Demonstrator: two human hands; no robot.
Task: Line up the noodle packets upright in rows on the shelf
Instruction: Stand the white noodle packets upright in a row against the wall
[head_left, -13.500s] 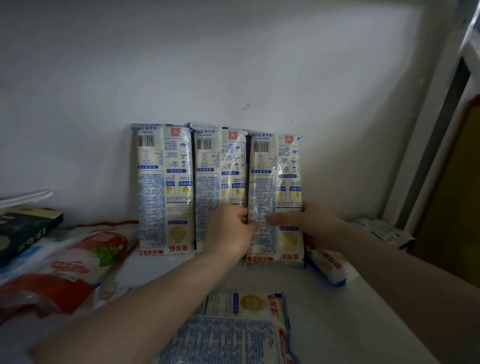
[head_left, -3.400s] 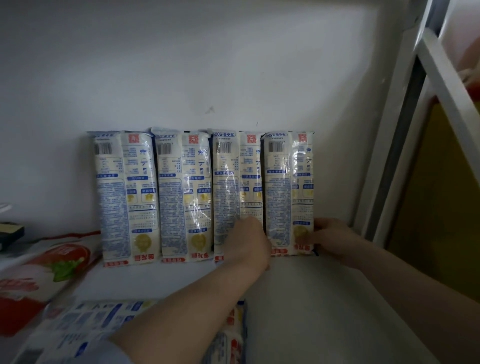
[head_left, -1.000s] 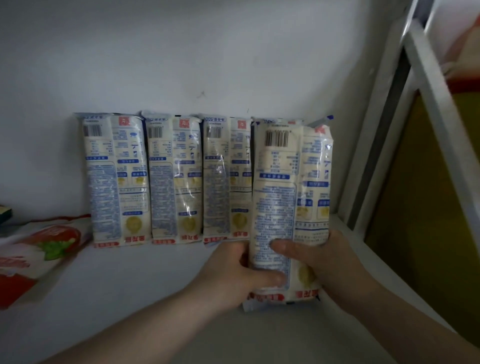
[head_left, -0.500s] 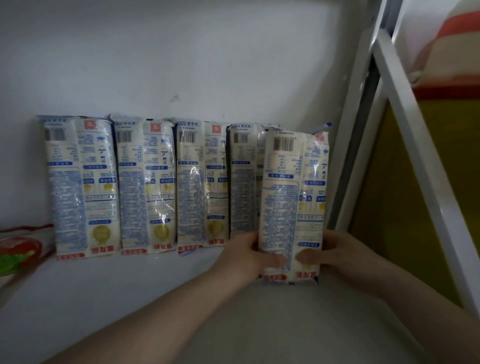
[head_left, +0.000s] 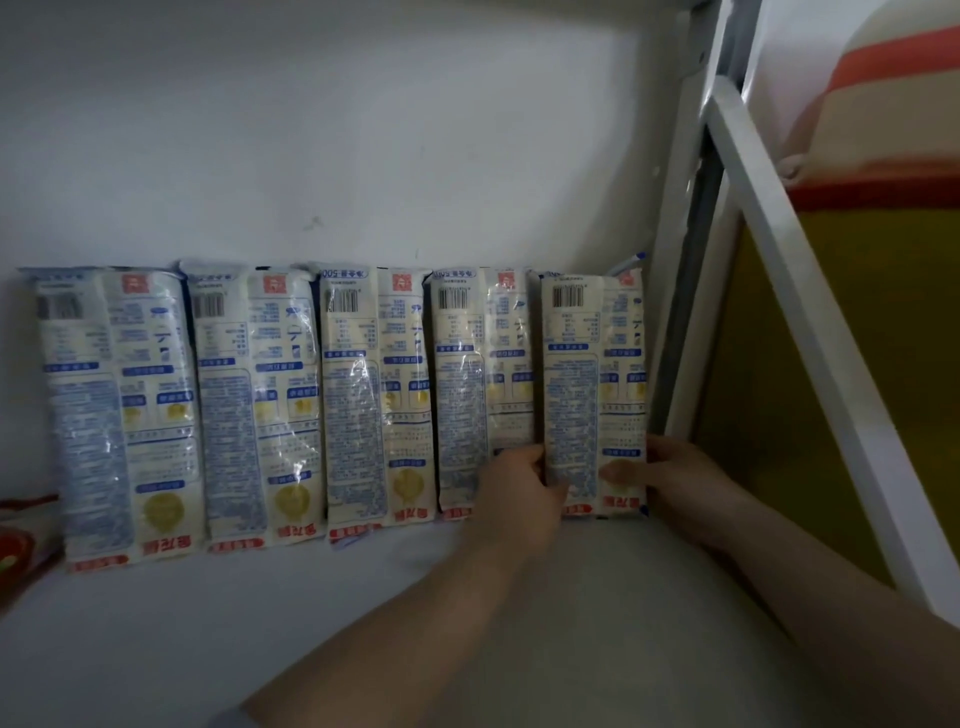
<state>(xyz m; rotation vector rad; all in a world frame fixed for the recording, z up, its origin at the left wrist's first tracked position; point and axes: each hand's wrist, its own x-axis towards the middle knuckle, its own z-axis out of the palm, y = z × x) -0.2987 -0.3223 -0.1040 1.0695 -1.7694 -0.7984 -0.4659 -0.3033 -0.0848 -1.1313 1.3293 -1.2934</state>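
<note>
At the row's right end: fifth noodle packet (head_left: 592, 384), upright against the wall, printed upside down; left hand (head_left: 519, 493) and right hand (head_left: 670, 483) each grasping its lower edges.

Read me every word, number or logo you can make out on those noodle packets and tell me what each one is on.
"500", upside down: top edge of the middle packet.
Barcodes: near the top of each packet; digits too small to read.
Red square logo: top of each packet; its character is blurred.
Red characters along the bottom edges, upside down: too blurred to read.
Blue fine print on all the packets, including the rightmost packet: unreadable.
</note>
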